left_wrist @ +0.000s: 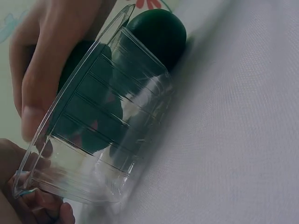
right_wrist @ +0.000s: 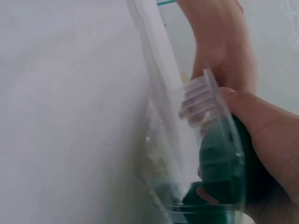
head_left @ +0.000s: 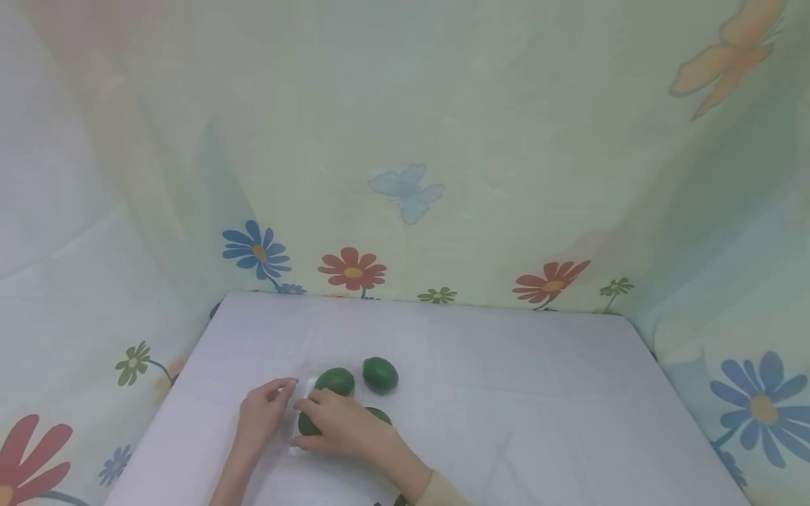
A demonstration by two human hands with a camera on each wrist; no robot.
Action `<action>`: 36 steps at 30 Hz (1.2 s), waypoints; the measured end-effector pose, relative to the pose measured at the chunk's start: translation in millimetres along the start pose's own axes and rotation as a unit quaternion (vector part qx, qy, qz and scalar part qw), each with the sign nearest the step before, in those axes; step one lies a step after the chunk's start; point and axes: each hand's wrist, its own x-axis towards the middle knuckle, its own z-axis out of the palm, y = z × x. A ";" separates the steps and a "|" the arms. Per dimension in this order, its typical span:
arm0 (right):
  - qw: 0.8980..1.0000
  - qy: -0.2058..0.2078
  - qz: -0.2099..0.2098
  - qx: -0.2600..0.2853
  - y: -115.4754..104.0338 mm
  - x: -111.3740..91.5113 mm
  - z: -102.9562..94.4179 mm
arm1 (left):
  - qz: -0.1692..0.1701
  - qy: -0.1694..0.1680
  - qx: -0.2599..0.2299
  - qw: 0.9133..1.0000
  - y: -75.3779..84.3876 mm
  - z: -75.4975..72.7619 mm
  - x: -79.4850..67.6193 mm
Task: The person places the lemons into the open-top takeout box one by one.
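A clear plastic container (left_wrist: 88, 182) stands on the table with green limes in it. My right hand (head_left: 344, 425) reaches over it and grips one lime (head_left: 307, 426) inside, fingers and thumb curled round it. At the container's left end my left hand (head_left: 259, 414) pinches the rim, its fingertips showing against the corner in the left wrist view. Another lime (head_left: 335, 381) sits at the container's far side, and one (head_left: 380, 416) shows partly from behind my right hand. A separate lime (head_left: 380, 375) lies just beyond the container. Most of the container is hidden by my right hand in the head view.
A white cloth covers the table (head_left: 538, 407). Flower-printed curtains (head_left: 405, 232) stand along its back and sides. A small dark thing (head_left: 400, 500) peeks in at the bottom edge of the head view, by the right sleeve (head_left: 443, 492).
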 end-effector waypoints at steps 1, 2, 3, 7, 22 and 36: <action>1.000 0.000 -0.002 0.000 -0.7 1.2 2.5 | 0.000 0.000 -0.001 1.000 0.2 0.2 -0.1; 1.000 0.002 -0.005 -0.001 -1.5 2.1 4.7 | -0.001 0.000 -0.003 1.000 0.6 0.4 -0.3; 1.000 0.004 -0.007 -0.003 -2.4 2.7 6.8 | -0.003 0.000 -0.005 1.000 0.7 0.6 -0.3; 1.000 0.002 -0.003 -0.003 -5.9 4.9 13.1 | -0.018 -0.005 -0.017 1.000 1.2 1.7 0.1; 0.999 -0.011 0.011 0.035 -13.0 7.0 19.1 | -0.031 -0.007 -0.036 0.999 2.3 0.3 -1.3; 0.999 -0.013 0.021 0.034 -6.6 3.9 18.0 | -0.026 -0.013 -0.021 0.999 4.3 -2.2 -1.4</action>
